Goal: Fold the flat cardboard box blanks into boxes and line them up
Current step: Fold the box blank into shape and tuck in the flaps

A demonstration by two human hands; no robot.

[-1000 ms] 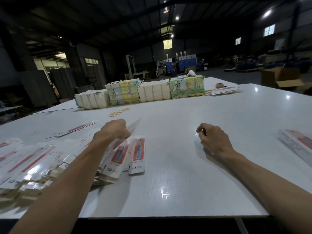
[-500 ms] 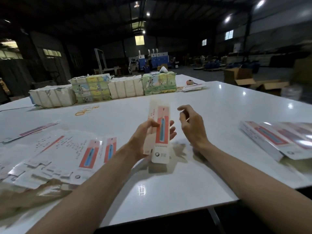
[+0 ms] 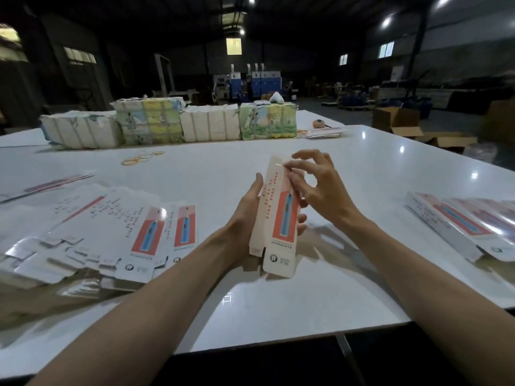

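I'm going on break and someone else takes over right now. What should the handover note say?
Left hand: grips the blank, held upright over the table.
Right hand: its fingers pinch the blank's upper right edge.
Pile of flat blanks: on the left of the table.
Done: folded boxes lie side by side on the right.
Left: the held blank is not yet closed up. Finish it, add it to the row, then work through the pile.

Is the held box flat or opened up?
Partly opened up: the box shows two faces meeting at an angle, left hand gripping, right hand pinching its top.
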